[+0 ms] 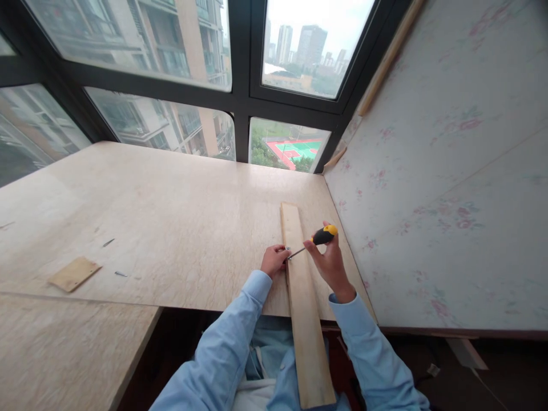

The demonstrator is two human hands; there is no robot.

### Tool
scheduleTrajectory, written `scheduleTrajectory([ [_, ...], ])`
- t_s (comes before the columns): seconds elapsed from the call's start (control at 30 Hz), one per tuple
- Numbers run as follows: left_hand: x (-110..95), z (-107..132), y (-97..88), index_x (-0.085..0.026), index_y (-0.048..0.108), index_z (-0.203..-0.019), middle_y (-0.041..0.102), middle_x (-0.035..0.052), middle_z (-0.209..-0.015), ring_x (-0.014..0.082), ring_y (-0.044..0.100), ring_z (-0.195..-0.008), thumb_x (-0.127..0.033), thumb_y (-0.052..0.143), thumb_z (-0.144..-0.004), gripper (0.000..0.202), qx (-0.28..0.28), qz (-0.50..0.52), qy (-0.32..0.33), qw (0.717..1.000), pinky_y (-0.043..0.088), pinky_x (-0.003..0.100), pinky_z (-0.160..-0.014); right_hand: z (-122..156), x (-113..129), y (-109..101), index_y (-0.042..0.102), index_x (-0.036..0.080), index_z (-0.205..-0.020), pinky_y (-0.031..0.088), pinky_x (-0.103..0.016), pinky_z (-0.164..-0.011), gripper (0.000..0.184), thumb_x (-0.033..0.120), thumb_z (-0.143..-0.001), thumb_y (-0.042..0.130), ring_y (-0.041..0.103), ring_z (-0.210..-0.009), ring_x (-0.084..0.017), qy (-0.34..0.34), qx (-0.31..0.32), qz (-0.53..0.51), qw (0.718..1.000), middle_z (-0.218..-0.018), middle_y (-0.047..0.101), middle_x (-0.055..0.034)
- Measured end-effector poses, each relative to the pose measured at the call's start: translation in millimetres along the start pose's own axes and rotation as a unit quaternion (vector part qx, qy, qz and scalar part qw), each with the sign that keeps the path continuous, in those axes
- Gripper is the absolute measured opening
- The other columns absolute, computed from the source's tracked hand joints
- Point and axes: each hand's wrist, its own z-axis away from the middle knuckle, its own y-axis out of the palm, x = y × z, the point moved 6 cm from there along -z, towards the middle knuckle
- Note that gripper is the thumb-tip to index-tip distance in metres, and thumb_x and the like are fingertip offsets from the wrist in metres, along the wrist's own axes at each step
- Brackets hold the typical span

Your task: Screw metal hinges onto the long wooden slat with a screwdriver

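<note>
A long wooden board (303,291) lies lengthwise on the marble-look ledge, its near end jutting past the edge toward my body. My right hand (330,264) grips a screwdriver (324,234) by its black and yellow handle. The shaft slants down to the left, its tip at the board's left edge. There, my left hand (274,260) is closed with its fingertips on a small metal fitting (287,249) against the board. Its exact kind is too small to make out, and the fingers partly cover it.
On the left of the ledge (184,211) lie a small wooden piece (76,273) and two small metal bits, one dark (108,242) and one silvery (120,274). Dark-framed windows (243,108) bound the back. A flower-papered wall (428,188) stands close on the right.
</note>
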Motion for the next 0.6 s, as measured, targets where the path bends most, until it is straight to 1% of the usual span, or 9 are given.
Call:
scheduleTrajectory([
  [0.1,2.5,-2.8,-0.2,-0.011,0.066,-0.092,0.068,0.0083,-0.085,0.0160,0.064,-0.069,-0.019,0.070,-0.071,0.023,-0.005,0.005,-0.007,1.000,0.051,0.025,-0.056,3.6,-2.0,10.2,0.024,0.025,-0.146,0.048,-0.041,-0.102,0.074,0.048,-0.087,0.062,0.057,-0.123,-0.022,0.017,0.080,-0.131,0.988,-0.133,0.056,-0.0140],
  [0.17,3.4,-4.1,-0.5,-0.011,0.066,-0.090,0.068,0.0073,-0.082,0.0151,0.063,-0.069,-0.019,0.071,-0.070,0.023,-0.007,0.005,-0.010,1.000,0.051,0.024,-0.057,4.9,-0.3,10.1,0.027,0.026,-0.145,0.050,-0.042,-0.101,0.072,0.049,-0.086,0.062,0.060,-0.118,-0.022,0.031,0.099,-0.152,0.983,-0.128,0.060,-0.0130],
  [0.23,3.4,-4.4,-0.5,-0.011,0.065,-0.089,0.067,0.0064,-0.080,0.0143,0.062,-0.068,-0.020,0.072,-0.070,0.022,-0.003,0.009,-0.011,1.000,0.051,0.023,-0.057,3.6,1.0,3.4,0.038,0.022,-0.140,0.051,-0.045,-0.097,0.073,0.050,-0.080,0.069,0.066,-0.104,-0.024,0.046,0.064,-0.081,0.994,-0.114,0.066,-0.0122],
  [0.3,2.7,-4.4,0.2,-0.011,0.065,-0.088,0.066,0.0058,-0.078,0.0140,0.062,-0.067,-0.020,0.072,-0.070,0.021,0.007,0.016,-0.009,1.000,0.051,0.023,-0.058,1.2,2.9,-5.4,0.047,0.018,-0.133,0.052,-0.048,-0.094,0.077,0.051,-0.070,0.078,0.066,-0.092,-0.026,0.049,-0.005,0.021,0.999,-0.105,0.067,-0.0120],
  [0.37,2.1,-4.5,0.3,-0.011,0.065,-0.087,0.065,0.0057,-0.078,0.0140,0.061,-0.066,-0.018,0.070,-0.070,0.019,0.013,0.020,-0.009,1.000,0.052,0.025,-0.058,-0.4,3.9,-8.1,0.048,0.017,-0.131,0.051,-0.048,-0.093,0.081,0.053,-0.065,0.080,0.065,-0.092,-0.026,0.040,-0.047,0.058,0.996,-0.108,0.065,-0.0131],
  [0.4,2.2,-4.8,0.2,-0.011,0.065,-0.086,0.065,0.0058,-0.078,0.0141,0.061,-0.065,-0.017,0.069,-0.070,0.017,0.013,0.020,-0.011,1.000,0.052,0.025,-0.057,-0.9,2.9,-5.8,0.045,0.017,-0.134,0.051,-0.047,-0.094,0.082,0.054,-0.068,0.078,0.064,-0.096,-0.026,0.036,-0.043,0.035,0.998,-0.111,0.063,-0.0137],
  [0.5,2.8,-6.2,0.2,-0.010,0.064,-0.086,0.064,0.0065,-0.079,0.0145,0.061,-0.065,-0.014,0.065,-0.071,0.016,0.010,0.021,-0.018,1.000,0.051,0.026,-0.056,0.5,-0.7,6.3,0.028,0.021,-0.144,0.050,-0.041,-0.099,0.083,0.052,-0.079,0.069,0.059,-0.116,-0.023,0.029,0.030,-0.093,0.995,-0.128,0.056,-0.0149],
  [0.57,2.9,-7.0,1.0,-0.011,0.063,-0.085,0.064,0.0062,-0.078,0.0147,0.061,-0.064,-0.014,0.065,-0.071,0.014,0.013,0.025,-0.018,0.999,0.051,0.027,-0.056,4.0,0.4,11.4,0.021,0.023,-0.146,0.048,-0.042,-0.101,0.085,0.051,-0.080,0.067,0.058,-0.120,-0.022,0.032,0.084,-0.145,0.985,-0.132,0.056,-0.0151],
  [0.6,2.9,-7.3,1.3,-0.011,0.063,-0.084,0.064,0.0059,-0.077,0.0148,0.061,-0.064,-0.014,0.064,-0.071,0.013,0.014,0.025,-0.018,0.999,0.051,0.027,-0.056,5.8,1.9,11.8,0.022,0.023,-0.146,0.048,-0.043,-0.101,0.085,0.051,-0.081,0.067,0.060,-0.118,-0.022,0.034,0.102,-0.150,0.983,-0.129,0.058,-0.0148],
])
